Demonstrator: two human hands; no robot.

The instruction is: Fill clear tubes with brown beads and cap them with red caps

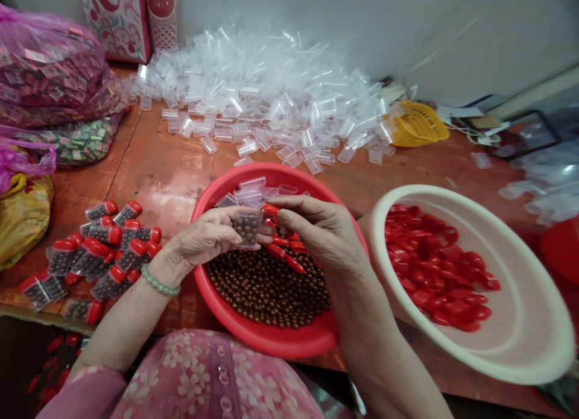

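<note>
My left hand (210, 232) is closed around a small clear plastic container (247, 228) filled with brown balls. Close to its open end, my right hand (319, 226) pinches a red cap (271, 210) between thumb and fingers. Both hands are over a red basin (266, 346). Brown balls (271, 292) fill much of that basin, with several loose red caps (294, 263) on top and clear empty containers (248, 192) at its far side. On the table to the left lies a pile of filled containers with red caps (97, 250).
A white basin (511, 286) of red caps stands to the right. Clear empty containers (271, 93) are heaped along the wall, beside a yellow basket (418, 125). Purple bags (49, 69) of small packets sit at the left. More capped containers (54, 359) lie below the table edge.
</note>
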